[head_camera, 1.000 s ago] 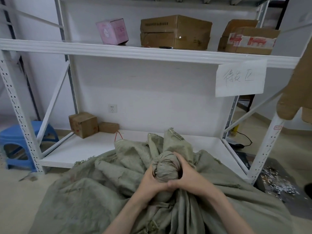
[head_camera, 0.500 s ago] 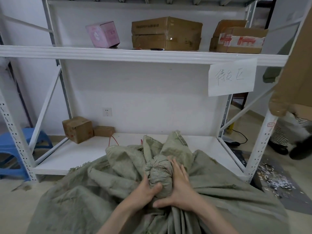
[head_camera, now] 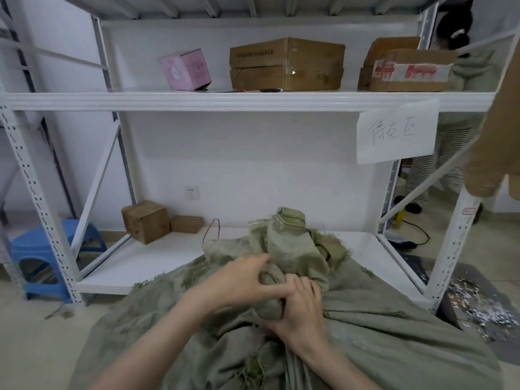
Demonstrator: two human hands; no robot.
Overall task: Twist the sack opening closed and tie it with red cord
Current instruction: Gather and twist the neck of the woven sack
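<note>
Left hand, right hand grip sack neck — upright, mouth flaring upward.

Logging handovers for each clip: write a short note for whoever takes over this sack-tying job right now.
Left hand: grips the twisted neck from the left, thumb across it.
Right hand: fingers curled round the same neck from the right.
Sack sits in front of the lower shelf. A loop of red cord sticks up behind it, in neither hand.
Done: opening gathered and twisted.
Left: wrap the cord round the neck and knot it. I cannot tell whether any cord circles it yet.
</note>
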